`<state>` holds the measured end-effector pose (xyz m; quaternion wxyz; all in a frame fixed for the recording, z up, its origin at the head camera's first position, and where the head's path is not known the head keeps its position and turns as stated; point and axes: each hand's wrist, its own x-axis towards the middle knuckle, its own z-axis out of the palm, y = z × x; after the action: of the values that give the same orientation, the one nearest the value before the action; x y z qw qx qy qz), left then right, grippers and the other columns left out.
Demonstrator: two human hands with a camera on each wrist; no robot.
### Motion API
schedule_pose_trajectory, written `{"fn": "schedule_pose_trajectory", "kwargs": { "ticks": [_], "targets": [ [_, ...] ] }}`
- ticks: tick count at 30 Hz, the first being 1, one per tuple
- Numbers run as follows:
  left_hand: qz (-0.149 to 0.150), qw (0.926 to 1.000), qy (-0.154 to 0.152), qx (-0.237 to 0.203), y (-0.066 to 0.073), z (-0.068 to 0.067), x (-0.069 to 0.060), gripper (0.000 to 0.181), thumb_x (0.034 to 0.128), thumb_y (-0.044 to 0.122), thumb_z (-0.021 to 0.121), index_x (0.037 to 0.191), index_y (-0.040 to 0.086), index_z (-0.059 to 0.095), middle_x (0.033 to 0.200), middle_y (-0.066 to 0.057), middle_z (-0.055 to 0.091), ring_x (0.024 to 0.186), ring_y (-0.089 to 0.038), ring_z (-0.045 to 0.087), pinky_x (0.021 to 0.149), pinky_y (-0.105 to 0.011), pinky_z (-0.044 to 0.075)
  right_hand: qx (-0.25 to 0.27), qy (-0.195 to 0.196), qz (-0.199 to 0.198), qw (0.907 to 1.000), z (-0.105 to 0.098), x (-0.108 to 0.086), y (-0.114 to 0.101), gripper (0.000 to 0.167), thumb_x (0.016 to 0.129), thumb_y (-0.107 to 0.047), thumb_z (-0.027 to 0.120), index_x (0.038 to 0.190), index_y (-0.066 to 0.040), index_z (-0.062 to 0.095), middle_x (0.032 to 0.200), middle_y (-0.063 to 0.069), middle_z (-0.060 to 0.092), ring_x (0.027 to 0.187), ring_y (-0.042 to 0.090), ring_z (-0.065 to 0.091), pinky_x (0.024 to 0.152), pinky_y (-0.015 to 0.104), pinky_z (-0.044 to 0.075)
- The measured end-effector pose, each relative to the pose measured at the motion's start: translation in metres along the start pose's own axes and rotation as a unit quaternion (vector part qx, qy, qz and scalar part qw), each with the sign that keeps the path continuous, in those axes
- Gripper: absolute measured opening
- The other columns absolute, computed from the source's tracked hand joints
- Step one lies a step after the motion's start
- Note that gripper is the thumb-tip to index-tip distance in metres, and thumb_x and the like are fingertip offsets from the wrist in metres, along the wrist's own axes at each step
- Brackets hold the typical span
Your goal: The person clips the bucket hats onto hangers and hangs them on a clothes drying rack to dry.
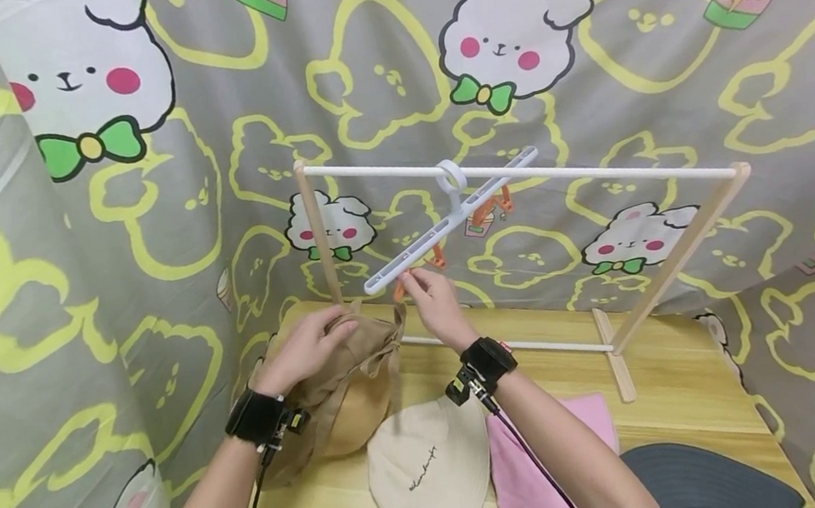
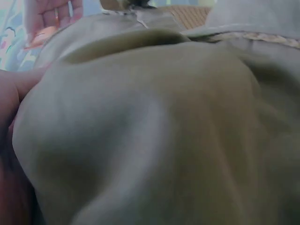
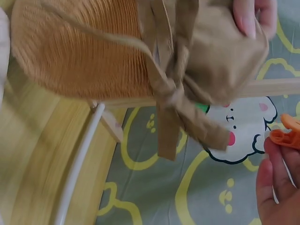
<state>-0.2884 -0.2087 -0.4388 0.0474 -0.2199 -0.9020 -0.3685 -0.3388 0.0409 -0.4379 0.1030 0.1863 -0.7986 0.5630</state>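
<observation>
My left hand (image 1: 305, 351) grips the crown of a brown sun hat (image 1: 360, 402) at the left, thumb and fingers on its cloth. The hat has a woven straw-like brim (image 3: 84, 56) and a ribbon bow (image 3: 173, 101), sharp in the right wrist view. Beside it, my right hand (image 1: 439, 305) pinches an orange clip (image 3: 287, 136) under the near end of a pale hanger (image 1: 425, 244). More orange clips (image 1: 489, 209) dangle along that hanger, which hooks over a rack's white bar (image 1: 580, 174). Hat cloth (image 2: 140, 126) fills most of the left wrist view.
A beige cap (image 1: 432, 469), a folded pink item (image 1: 517, 484) and a dark grey hat (image 1: 704, 476) lie on the wooden table (image 1: 670, 375). The rack's wooden posts (image 1: 687, 256) stand behind them. A patterned curtain (image 1: 388, 80) encloses the back and sides.
</observation>
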Motion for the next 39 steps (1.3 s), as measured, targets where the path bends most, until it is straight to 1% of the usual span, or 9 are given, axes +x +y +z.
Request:
{"fn": "schedule_pose_trajectory", "kwargs": {
  "ticks": [5,10,13,17,21,25,28,35,39],
  "targets": [
    [0.012,0.9995,-0.011,-0.027,0.001,0.005,0.025,0.014,0.107,0.027,0.063,0.107,0.016,0.071,0.084,0.002,0.063,0.073,-0.014,0.055,0.068,-0.034,0.048,0.01,0.018,-0.007,0.9998,0.003,-0.002,-0.003,0.035,0.111,-0.029,0.054,0.088,-0.013,0.074,0.082,0.004,0.074,0.057,0.011,0.044,0.056,0.027,0.035],
    [0.006,0.9969,-0.018,-0.076,-0.002,0.011,0.04,0.012,0.1058,0.025,0.065,0.109,0.016,0.073,0.086,-0.001,0.063,0.064,-0.015,0.048,0.058,-0.029,0.042,0.015,0.034,-0.004,0.9993,0.006,-0.004,-0.004,0.028,0.109,-0.024,0.058,0.096,-0.006,0.076,0.088,0.008,0.076,0.065,0.01,0.052,0.061,0.024,0.04],
    [-0.003,0.9949,-0.024,-0.098,-0.005,0.015,0.044,0.014,0.1052,0.024,0.066,0.113,0.016,0.074,0.09,-0.003,0.064,0.066,-0.016,0.048,0.059,-0.029,0.042,0.018,0.035,0.003,0.9992,0.006,-0.005,-0.003,0.026,0.108,-0.023,0.059,0.099,-0.006,0.076,0.089,0.007,0.075,0.068,0.013,0.054,0.063,0.026,0.041],
    [-0.011,0.9927,-0.037,-0.114,-0.006,0.016,0.049,0.011,0.1045,0.024,0.067,0.109,0.016,0.073,0.089,-0.003,0.062,0.07,-0.018,0.049,0.062,-0.029,0.043,0.022,0.033,0.007,0.9992,0.005,-0.005,-0.001,0.026,0.109,-0.023,0.058,0.102,-0.005,0.077,0.096,0.007,0.079,0.074,0.014,0.062,0.068,0.025,0.047],
    [-0.01,0.9921,-0.043,-0.118,-0.008,0.017,0.053,0.011,0.1038,0.022,0.068,0.109,0.015,0.074,0.087,-0.003,0.061,0.07,-0.017,0.049,0.063,-0.029,0.044,0.009,0.041,0.006,0.9991,0.004,-0.004,-0.002,0.027,0.108,-0.023,0.058,0.103,-0.005,0.077,0.093,0.008,0.078,0.074,0.016,0.062,0.068,0.025,0.046],
    [-0.007,0.992,-0.046,-0.117,-0.01,0.019,0.055,0.018,0.1036,0.02,0.068,0.118,0.012,0.075,0.094,-0.005,0.066,0.07,-0.017,0.05,0.062,-0.029,0.045,0.006,0.042,-0.002,0.9991,0.004,-0.004,-0.002,0.027,0.108,-0.022,0.058,0.102,-0.004,0.077,0.091,0.008,0.078,0.072,0.021,0.061,0.064,0.026,0.041],
    [-0.004,0.9914,-0.046,-0.122,-0.011,0.02,0.056,0.023,0.1033,0.019,0.068,0.124,0.01,0.074,0.105,-0.005,0.071,0.074,-0.017,0.054,0.064,-0.029,0.046,0.014,0.038,-0.006,0.9992,0.003,-0.003,-0.002,0.027,0.108,-0.022,0.059,0.102,-0.004,0.077,0.094,0.009,0.079,0.075,0.019,0.065,0.067,0.024,0.044],
    [-0.011,0.984,-0.039,-0.174,-0.012,0.018,0.064,0.016,0.1028,0.018,0.069,0.115,0.01,0.075,0.096,-0.007,0.068,0.077,-0.019,0.055,0.065,-0.028,0.046,-0.001,0.035,-0.013,0.9993,0.002,-0.001,0.001,0.028,0.109,-0.025,0.058,0.092,-0.011,0.076,0.09,0.004,0.078,0.066,0.014,0.051,0.064,0.026,0.038],
    [-0.013,0.98,-0.058,-0.19,-0.019,0.016,0.067,0.017,0.1034,0.017,0.067,0.118,0.011,0.075,0.11,-0.006,0.073,0.089,-0.019,0.06,0.074,-0.029,0.05,0.004,0.024,-0.004,0.9997,0.003,-0.002,0.0,0.029,0.109,-0.027,0.059,0.091,-0.012,0.076,0.094,0.002,0.079,0.064,0.013,0.047,0.062,0.026,0.036]
  ]
}}
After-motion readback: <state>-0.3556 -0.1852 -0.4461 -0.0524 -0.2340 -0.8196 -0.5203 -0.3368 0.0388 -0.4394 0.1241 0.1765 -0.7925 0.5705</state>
